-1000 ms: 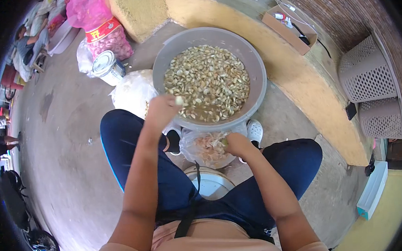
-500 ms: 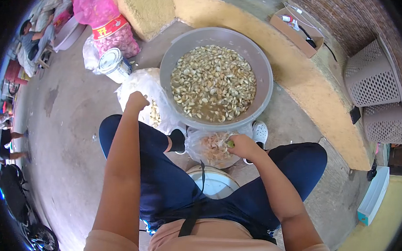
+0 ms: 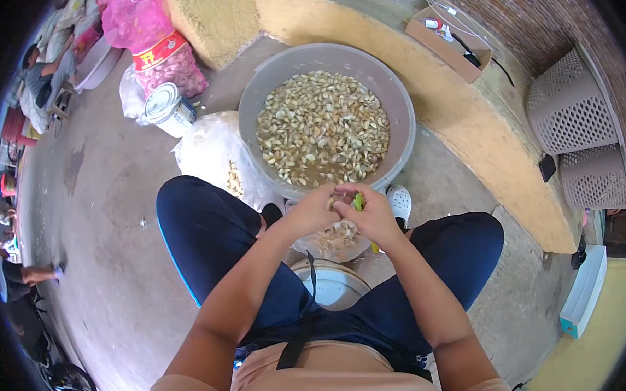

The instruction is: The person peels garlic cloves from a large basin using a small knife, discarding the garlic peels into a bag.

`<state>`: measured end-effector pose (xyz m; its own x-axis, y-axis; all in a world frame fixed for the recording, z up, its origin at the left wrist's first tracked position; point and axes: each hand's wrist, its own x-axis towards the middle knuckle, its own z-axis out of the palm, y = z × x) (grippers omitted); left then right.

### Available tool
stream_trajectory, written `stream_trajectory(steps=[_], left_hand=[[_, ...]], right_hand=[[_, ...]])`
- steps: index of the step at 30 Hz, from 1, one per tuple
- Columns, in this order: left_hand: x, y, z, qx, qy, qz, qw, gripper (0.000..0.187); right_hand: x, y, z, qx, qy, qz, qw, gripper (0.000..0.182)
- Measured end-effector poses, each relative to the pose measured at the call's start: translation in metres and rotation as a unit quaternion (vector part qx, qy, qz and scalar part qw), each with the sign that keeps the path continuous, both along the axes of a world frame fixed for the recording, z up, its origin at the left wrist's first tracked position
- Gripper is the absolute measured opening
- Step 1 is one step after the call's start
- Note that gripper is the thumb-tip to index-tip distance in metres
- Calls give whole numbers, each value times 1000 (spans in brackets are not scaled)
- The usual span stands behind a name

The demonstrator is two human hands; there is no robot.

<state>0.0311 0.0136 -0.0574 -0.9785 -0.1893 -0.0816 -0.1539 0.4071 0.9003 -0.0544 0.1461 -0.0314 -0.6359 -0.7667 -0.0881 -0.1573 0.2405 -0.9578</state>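
Observation:
My left hand [image 3: 315, 211] and my right hand [image 3: 375, 216] meet just in front of the large grey tub. The right fingers are closed around a small green-handled tool [image 3: 358, 201], whose blade or tip I cannot make out. Pinched in the left fingers is a small reddish-pale piece, seemingly a garlic clove [image 3: 344, 194], partly covered by the fingers. Below both hands lies a clear plastic bag of garlic skins [image 3: 340, 240]. The grey tub [image 3: 403, 137] holds many unpeeled garlic cloves [image 3: 323, 120] in brownish water.
A white plastic bag [image 3: 208, 148] with peeled cloves [image 3: 234, 180] lies left of the tub. Beyond it stand a lidded pail [image 3: 170, 111] and a pink mesh sack [image 3: 172, 75]. A yellow ledge [image 3: 481, 165] carries a cardboard box [image 3: 454, 50]. Another person [image 3: 41, 72] sits far left.
My left hand has moved right, from above the white bag to beside my right hand. The right hand has risen slightly, keeping the green-handled tool. The view has shifted a little.

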Motion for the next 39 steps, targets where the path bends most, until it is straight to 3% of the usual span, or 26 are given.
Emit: stream_trajectory(steps=[4,6,11,13,17,20,26,32,35,38,39], left_hand=[[0,7,20,125,-18,-14,992,44],[0,2,34,212,-95,-8,973,42],[-4,-7,42,463,-128,45,876,35],[-3,-9,35,544,-114,59,829,33],[-2,-13,29,581,-116,62,803,24],[-7,-11,30,566,-118,69,813,18],[-14,-6,35,575,-118,63,807,16],[-15,-7,39,597,-112,26,794,13],[-14,-9,38,617,-132,6,776,13],[-14,-10,34,610,-145,9,779,16],[-14,-9,35,601,-146,7,786,17]], right_hand=[[-6,8,9,51,13,-41,998,21],[-10,11,13,48,16,-60,997,21],[-17,16,27,69,-3,-67,995,22],[-20,18,14,160,66,-4,985,24],[-17,19,-25,319,207,153,912,28],[-12,13,-52,371,194,204,885,29],[-9,15,-94,365,229,221,875,28],[-20,13,-58,354,149,189,904,36],[-31,20,-66,316,27,167,934,34],[-39,14,-13,253,-123,39,959,28],[-41,15,-6,183,-161,16,970,26]])
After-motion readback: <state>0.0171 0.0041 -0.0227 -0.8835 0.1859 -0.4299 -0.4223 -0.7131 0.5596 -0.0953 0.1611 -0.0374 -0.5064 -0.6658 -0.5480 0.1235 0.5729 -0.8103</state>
